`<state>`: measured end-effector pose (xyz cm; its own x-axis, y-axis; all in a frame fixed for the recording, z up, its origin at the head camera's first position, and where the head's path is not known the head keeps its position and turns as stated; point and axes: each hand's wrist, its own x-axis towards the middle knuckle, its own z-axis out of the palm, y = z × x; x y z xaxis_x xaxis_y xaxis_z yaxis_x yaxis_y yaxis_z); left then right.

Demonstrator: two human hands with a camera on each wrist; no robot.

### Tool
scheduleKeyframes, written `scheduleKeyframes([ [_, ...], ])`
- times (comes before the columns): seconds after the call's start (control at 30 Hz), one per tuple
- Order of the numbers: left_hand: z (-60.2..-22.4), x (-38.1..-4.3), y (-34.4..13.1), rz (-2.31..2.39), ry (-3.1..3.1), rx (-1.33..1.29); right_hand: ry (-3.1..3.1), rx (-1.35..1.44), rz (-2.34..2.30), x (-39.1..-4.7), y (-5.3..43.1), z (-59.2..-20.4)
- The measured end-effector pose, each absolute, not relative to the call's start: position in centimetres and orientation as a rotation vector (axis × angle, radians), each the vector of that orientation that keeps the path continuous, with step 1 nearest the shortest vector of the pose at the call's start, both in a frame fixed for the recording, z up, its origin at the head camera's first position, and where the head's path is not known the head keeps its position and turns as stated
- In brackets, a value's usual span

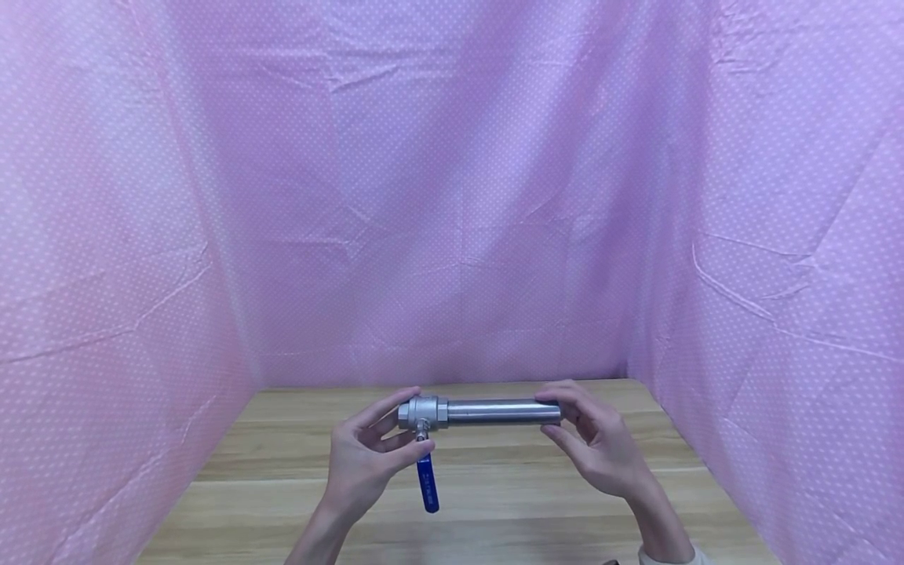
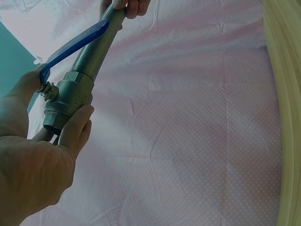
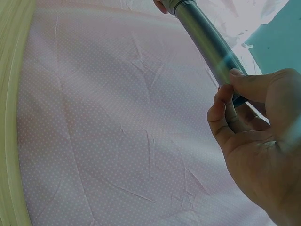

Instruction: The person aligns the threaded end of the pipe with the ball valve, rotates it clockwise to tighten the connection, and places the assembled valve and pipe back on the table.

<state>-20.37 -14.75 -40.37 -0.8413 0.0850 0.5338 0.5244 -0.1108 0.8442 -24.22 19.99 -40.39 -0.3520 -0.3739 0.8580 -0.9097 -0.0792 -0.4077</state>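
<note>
A silver ball valve [image 1: 426, 410] with a blue lever handle [image 1: 428, 485] is held up over the table, joined at its right end to a smooth metal pipe [image 1: 501, 412]. My left hand [image 1: 363, 463] grips the valve body, thumb near the base of the handle and fingers behind. In the left wrist view the valve [image 2: 70, 96] shows raised lettering and a hex end, and the handle [image 2: 77, 44] runs alongside the pipe. My right hand [image 1: 600, 447] pinches the pipe's free end between thumb and fingers; the right wrist view shows this pipe [image 3: 211, 42] end too.
A light wooden tabletop [image 1: 494, 502] lies below both hands. Pink dotted cloth [image 1: 452, 196] hangs at the back and along both sides. A small dark object shows at the bottom edge of the head view, too cut off to identify.
</note>
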Motion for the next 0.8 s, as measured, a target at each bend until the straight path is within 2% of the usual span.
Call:
scheduleKeyframes([
  [0.8,-40.39,-20.37,-14.70,-2.024,-1.863,-0.666,-1.802,1.288,1.368,-24.14,20.37,-40.52],
])
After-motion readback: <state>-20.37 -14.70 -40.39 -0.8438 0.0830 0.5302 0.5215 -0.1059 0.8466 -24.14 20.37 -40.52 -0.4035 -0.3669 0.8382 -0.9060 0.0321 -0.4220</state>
